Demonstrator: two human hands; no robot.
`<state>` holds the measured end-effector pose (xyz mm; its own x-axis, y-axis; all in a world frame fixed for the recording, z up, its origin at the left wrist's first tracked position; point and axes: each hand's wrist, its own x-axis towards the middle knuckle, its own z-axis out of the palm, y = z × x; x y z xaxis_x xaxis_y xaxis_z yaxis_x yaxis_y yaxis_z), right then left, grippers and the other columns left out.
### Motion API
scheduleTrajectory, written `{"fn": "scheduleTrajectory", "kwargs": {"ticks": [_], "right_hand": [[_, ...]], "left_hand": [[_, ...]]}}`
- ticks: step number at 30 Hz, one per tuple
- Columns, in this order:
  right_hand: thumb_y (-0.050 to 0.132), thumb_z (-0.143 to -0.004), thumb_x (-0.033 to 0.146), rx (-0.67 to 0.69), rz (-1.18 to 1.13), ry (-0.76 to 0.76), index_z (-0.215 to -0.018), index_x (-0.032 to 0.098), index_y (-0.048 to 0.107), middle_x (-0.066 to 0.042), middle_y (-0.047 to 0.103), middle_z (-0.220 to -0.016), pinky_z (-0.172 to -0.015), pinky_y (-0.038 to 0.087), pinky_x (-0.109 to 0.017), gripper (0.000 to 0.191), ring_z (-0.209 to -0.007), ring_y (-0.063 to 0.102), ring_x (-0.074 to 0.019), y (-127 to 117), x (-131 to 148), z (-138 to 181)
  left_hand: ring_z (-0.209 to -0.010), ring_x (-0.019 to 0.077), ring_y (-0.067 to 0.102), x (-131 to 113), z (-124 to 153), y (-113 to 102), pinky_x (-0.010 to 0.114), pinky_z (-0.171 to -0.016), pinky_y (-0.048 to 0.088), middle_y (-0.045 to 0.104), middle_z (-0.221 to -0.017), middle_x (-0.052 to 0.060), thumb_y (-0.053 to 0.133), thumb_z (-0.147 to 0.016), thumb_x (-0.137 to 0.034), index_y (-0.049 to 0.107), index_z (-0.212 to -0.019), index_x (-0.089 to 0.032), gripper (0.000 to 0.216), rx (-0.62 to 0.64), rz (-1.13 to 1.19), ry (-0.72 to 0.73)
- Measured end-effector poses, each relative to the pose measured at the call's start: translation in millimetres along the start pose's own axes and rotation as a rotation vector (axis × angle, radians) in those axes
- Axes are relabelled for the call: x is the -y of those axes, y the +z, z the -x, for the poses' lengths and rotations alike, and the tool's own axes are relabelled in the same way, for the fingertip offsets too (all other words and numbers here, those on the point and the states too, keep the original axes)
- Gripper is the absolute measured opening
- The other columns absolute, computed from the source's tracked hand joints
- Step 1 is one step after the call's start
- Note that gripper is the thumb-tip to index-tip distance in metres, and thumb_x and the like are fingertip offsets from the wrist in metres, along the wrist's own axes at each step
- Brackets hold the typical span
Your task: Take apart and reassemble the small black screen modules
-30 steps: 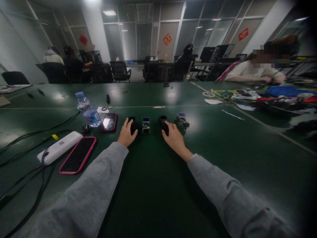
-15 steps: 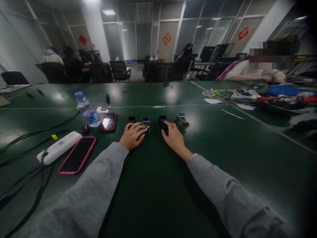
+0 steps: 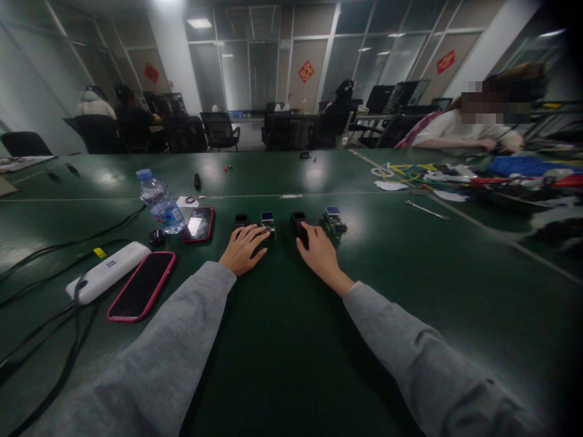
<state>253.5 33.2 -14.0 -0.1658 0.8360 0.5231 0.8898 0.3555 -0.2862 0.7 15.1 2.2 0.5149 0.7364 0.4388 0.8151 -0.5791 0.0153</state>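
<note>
Several small parts sit in a row on the green table [image 3: 282, 340]. My left hand [image 3: 243, 249] reaches right, its fingers curled onto a small circuit module with a blue screen [image 3: 268, 221]. A small black box [image 3: 240, 220] stands free just left of that module. My right hand [image 3: 319, 252] rests with its fingers closed on another black box [image 3: 299, 223]. A second circuit module with a blue screen [image 3: 334, 220] lies just right of it, untouched.
To the left lie a water bottle [image 3: 159, 203], a red-cased phone [image 3: 199, 224], a pink-cased phone [image 3: 142, 284], a white power bank [image 3: 108, 271] and black cables [image 3: 45, 340]. A seated person [image 3: 469, 130] works at far right amid wires and tools [image 3: 432, 176]. Chairs line the back.
My left hand has let go of the left black box and shifted right onto the blue-screened module. My right hand has stayed on its black box.
</note>
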Motion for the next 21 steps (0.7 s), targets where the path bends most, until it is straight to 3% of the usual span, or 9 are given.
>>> {"fn": "scheduleTrajectory", "kwargs": {"ticks": [9,14,18,21], "right_hand": [[0.035,-0.099,0.042,-0.113,0.038,0.009,-0.130,0.016,0.050,-0.016,0.048,-0.123,-0.091,0.043,-0.043,0.043,-0.110,0.049,-0.0290,-6,1,-5],[0.038,-0.097,0.037,-0.270,0.215,0.150,-0.131,0.018,0.048,-0.018,0.038,-0.135,-0.100,0.031,-0.053,0.040,-0.126,0.034,-0.0348,-15,-32,-14],[0.048,-0.092,0.038,-0.210,0.190,0.272,-0.130,0.013,0.047,-0.020,0.047,-0.123,-0.090,0.040,-0.046,0.046,-0.111,0.047,-0.0338,-11,-69,-17],[0.045,-0.091,0.034,-0.135,0.099,0.294,-0.127,0.011,0.050,-0.018,0.055,-0.109,-0.079,0.045,-0.039,0.043,-0.095,0.055,-0.0295,-7,-82,-17]], "left_hand": [[-0.133,0.0258,0.039,1,1,1,0.048,-0.108,0.031,0.049,-0.142,0.005,0.044,-0.095,-0.038,0.048,-0.135,-0.027,0.042,-0.055,0.028,-0.036],[-0.130,0.0247,0.042,3,0,2,0.047,-0.107,0.032,0.052,-0.138,0.005,0.042,-0.096,-0.035,0.050,-0.132,-0.025,0.038,-0.087,0.030,-0.083],[-0.127,0.0249,0.044,3,0,2,0.047,-0.106,0.034,0.053,-0.136,0.006,0.042,-0.096,-0.033,0.052,-0.128,-0.025,0.035,-0.106,0.040,-0.109],[-0.125,0.0250,0.045,3,0,2,0.048,-0.105,0.035,0.054,-0.134,0.007,0.041,-0.096,-0.033,0.053,-0.127,-0.025,0.034,-0.117,0.047,-0.135]]}}
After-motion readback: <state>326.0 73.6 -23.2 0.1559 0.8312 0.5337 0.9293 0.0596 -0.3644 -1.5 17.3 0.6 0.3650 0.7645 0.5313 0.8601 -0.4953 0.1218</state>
